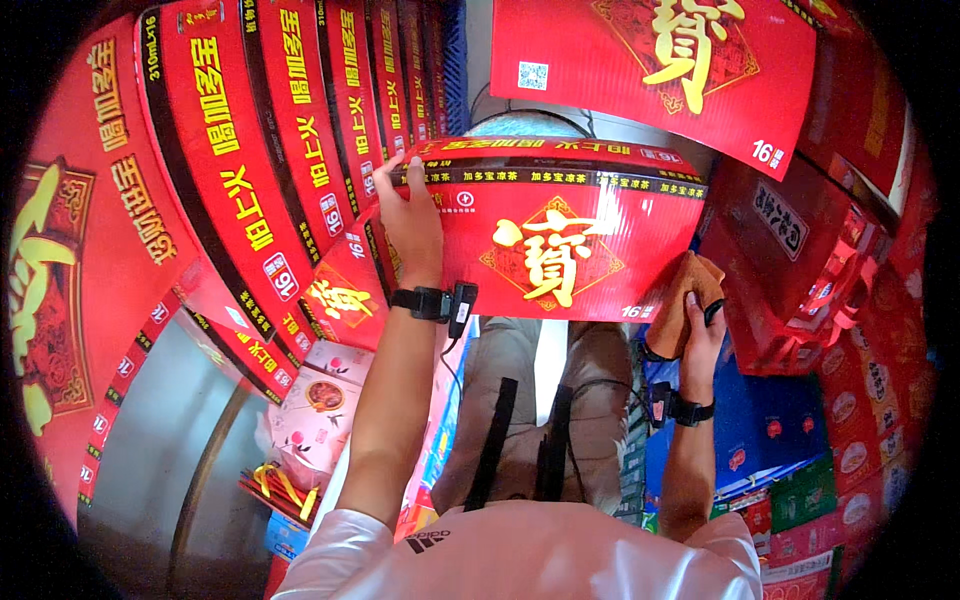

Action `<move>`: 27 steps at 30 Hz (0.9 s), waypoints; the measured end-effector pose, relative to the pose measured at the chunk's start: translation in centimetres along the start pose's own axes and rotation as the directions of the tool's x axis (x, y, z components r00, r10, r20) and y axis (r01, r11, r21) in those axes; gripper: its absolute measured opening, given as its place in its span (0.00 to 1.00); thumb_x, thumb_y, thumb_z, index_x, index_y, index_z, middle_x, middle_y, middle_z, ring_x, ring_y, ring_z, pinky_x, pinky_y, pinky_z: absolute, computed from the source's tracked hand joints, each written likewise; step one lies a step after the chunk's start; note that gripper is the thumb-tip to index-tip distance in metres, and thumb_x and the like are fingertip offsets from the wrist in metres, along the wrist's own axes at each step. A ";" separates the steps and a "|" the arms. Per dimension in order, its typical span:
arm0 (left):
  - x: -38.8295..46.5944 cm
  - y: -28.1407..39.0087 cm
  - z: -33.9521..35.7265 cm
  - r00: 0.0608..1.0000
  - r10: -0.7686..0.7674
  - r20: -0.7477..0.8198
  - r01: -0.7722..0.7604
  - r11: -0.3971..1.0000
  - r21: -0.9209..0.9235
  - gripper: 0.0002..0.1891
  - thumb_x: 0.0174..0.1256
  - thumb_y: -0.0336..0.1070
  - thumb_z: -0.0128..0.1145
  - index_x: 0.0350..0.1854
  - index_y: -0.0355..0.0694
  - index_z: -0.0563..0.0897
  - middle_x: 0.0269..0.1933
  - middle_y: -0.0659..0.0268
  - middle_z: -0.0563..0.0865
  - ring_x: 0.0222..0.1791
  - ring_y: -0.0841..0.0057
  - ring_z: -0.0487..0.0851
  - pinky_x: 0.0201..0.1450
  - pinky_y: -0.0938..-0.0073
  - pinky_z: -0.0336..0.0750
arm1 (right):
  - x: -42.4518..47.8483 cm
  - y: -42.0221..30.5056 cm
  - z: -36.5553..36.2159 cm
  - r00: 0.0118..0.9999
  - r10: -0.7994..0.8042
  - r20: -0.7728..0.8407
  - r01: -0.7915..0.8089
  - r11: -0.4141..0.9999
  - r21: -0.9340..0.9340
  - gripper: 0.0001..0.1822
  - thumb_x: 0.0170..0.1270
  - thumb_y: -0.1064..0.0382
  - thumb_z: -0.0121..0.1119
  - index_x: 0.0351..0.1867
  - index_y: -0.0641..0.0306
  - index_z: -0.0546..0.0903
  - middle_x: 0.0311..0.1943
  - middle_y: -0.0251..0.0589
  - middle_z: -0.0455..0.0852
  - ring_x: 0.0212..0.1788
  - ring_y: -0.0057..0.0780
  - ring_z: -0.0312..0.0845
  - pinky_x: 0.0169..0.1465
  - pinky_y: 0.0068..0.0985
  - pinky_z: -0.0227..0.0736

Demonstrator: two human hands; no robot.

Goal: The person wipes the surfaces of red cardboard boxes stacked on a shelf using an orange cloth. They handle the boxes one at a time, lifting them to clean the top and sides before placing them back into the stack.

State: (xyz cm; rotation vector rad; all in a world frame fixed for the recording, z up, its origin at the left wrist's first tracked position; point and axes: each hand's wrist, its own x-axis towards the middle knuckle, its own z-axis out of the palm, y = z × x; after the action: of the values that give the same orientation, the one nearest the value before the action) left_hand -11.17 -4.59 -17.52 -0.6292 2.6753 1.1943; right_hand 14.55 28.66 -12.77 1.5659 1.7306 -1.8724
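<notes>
A red cardboard drinks carton (660,225) with gold lettering and a black band is in front of me, above my legs. My left hand (411,232) grips its upper left corner, with the fingertips over the top edge. In my right hand (703,337) is an orange-brown cloth (679,315), held beside the carton's lower right corner. Whether the cloth touches the carton I cannot tell. The carton's underside and whatever bears it are hidden. A strap with a small device and cable sits on each wrist.
Matching red cartons (225,150) stand stacked at the left, and another carton (600,45) is at the upper right. Red gift boxes (772,247) and a blue box (757,427) crowd the right side. Pink printed boxes (311,420) sit low on the left.
</notes>
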 end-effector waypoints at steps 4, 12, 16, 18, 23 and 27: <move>-1.1 0.2 0.2 0.999 0.000 -0.034 0.001 1.000 0.024 0.17 0.83 0.42 0.59 0.61 0.34 0.79 0.54 0.52 0.88 0.56 0.65 0.86 0.63 0.66 0.76 | -0.2 -0.2 0.6 0.994 0.047 -0.098 -0.044 0.998 0.033 0.24 0.80 0.64 0.61 0.72 0.73 0.77 0.67 0.41 0.84 0.67 0.29 0.79 0.73 0.28 0.69; -2.5 -0.8 -0.4 0.994 -0.091 -0.063 0.091 0.996 -0.002 0.16 0.85 0.42 0.56 0.60 0.33 0.80 0.55 0.54 0.85 0.57 0.66 0.82 0.66 0.66 0.73 | 0.5 -0.3 1.8 0.984 -0.030 -0.173 0.026 0.999 -0.030 0.23 0.79 0.65 0.63 0.70 0.74 0.79 0.66 0.41 0.85 0.66 0.29 0.80 0.72 0.27 0.71; -3.0 -0.2 -0.1 0.987 -0.121 -0.110 0.129 0.989 0.071 0.18 0.86 0.45 0.54 0.60 0.34 0.79 0.55 0.53 0.85 0.57 0.65 0.82 0.67 0.65 0.72 | 1.2 -1.1 1.7 0.988 -0.114 -0.102 0.096 0.981 -0.168 0.21 0.76 0.72 0.60 0.68 0.73 0.79 0.62 0.43 0.87 0.63 0.29 0.81 0.69 0.27 0.73; -3.1 -1.5 0.0 0.982 -0.138 -0.130 0.141 0.990 0.013 0.19 0.86 0.46 0.53 0.61 0.34 0.78 0.55 0.52 0.86 0.57 0.63 0.82 0.67 0.64 0.72 | 2.0 -1.9 1.0 0.991 -0.128 -0.032 0.116 0.961 -0.253 0.22 0.73 0.75 0.58 0.67 0.74 0.79 0.60 0.42 0.87 0.62 0.29 0.81 0.68 0.27 0.73; -3.9 -2.1 0.7 0.967 -0.153 -0.206 0.150 0.988 -0.028 0.15 0.81 0.39 0.59 0.60 0.36 0.81 0.57 0.50 0.88 0.58 0.56 0.86 0.65 0.61 0.75 | 4.2 -9.2 1.9 0.867 -0.465 0.180 0.461 0.607 -0.647 0.27 0.60 0.77 0.60 0.64 0.74 0.79 0.63 0.52 0.82 0.66 0.47 0.80 0.71 0.33 0.71; -5.2 -1.4 0.8 0.962 -0.139 -0.233 0.146 0.989 0.011 0.16 0.80 0.40 0.61 0.61 0.37 0.82 0.57 0.51 0.88 0.59 0.57 0.86 0.64 0.60 0.76 | 5.7 -16.8 6.6 0.774 -0.446 0.450 0.604 0.306 -0.736 0.27 0.57 0.76 0.67 0.62 0.68 0.82 0.61 0.50 0.85 0.62 0.52 0.81 0.68 0.38 0.76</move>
State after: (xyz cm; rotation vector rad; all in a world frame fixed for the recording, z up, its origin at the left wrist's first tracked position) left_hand -5.91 -3.23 -17.47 -0.9955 2.7688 1.1044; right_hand -3.39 31.71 -7.64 0.4130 2.6706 -0.8157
